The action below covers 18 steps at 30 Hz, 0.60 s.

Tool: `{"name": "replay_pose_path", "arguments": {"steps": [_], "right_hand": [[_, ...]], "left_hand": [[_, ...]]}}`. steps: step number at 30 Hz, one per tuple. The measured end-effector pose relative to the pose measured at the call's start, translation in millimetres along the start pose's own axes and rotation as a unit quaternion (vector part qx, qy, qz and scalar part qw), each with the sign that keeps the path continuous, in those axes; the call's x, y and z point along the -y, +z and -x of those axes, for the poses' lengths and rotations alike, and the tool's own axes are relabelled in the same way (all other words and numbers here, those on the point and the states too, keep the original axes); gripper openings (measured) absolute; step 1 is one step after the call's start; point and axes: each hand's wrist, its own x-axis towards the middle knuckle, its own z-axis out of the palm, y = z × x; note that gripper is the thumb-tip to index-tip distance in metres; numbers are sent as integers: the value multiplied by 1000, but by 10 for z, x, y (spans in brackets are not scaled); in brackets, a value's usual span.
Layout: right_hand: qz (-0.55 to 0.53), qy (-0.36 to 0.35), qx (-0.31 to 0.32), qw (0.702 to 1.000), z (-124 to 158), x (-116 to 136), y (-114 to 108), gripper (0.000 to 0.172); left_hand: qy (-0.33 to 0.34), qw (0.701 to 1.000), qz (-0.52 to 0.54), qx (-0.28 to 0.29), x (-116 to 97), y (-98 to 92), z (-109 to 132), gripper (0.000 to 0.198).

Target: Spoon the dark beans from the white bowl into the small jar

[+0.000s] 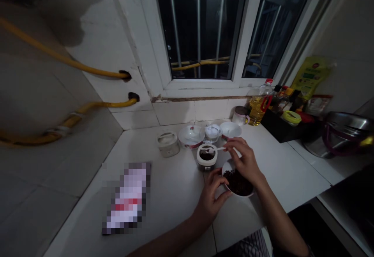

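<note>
Left hand [214, 192] gripped the rim of a round, smooth white bowl [228, 166], thumb at the near edge, fingers on the far side. Couldn't tell if the bowl touched the counter [175, 198]. Dark, crumbly bits [240, 183] filled much of it. Right hand [242, 155] was pinched narrow on a slim white spoon [216, 149], its head over the mouth of a jar [207, 163] at the bowl's 10 o'clock: rounded-square white rim, dark grainy contents. Couldn't tell if spoon touched contents. From the jar: boxy, see-through container [168, 146] at 10, shallow pale bowl [191, 135] at 11, clear tub [212, 133] with white contents at 12, second pale bowl [231, 129] at 1. Shiny steel pot [347, 126] at the white bowl's 2 o'clock.
</note>
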Motion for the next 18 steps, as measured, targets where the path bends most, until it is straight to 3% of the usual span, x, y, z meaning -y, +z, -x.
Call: {"name": "replay_pose_path", "arguments": {"steps": [2, 3, 8, 12, 18], "right_hand": [[47, -81, 44, 995, 19, 21, 9, 21], [53, -89, 48, 993, 32, 12, -11, 21], [-20, 36, -25, 999, 100, -176, -281, 15], [33, 94, 31, 995, 145, -375, -425, 12], [105, 93, 128, 982, 177, -419, -297, 16]], "left_hand": [[2, 1000, -9, -2, 0, -3, 0, 11], [2, 1000, -10, -1, -2, -5, -1, 11], [-8, 1000, -2, 7, -9, -15, 1, 10], [-2, 1000, -1, 5, -12, -19, 2, 11], [11, 1000, -14, 7, -14, -28, 1, 11]]}}
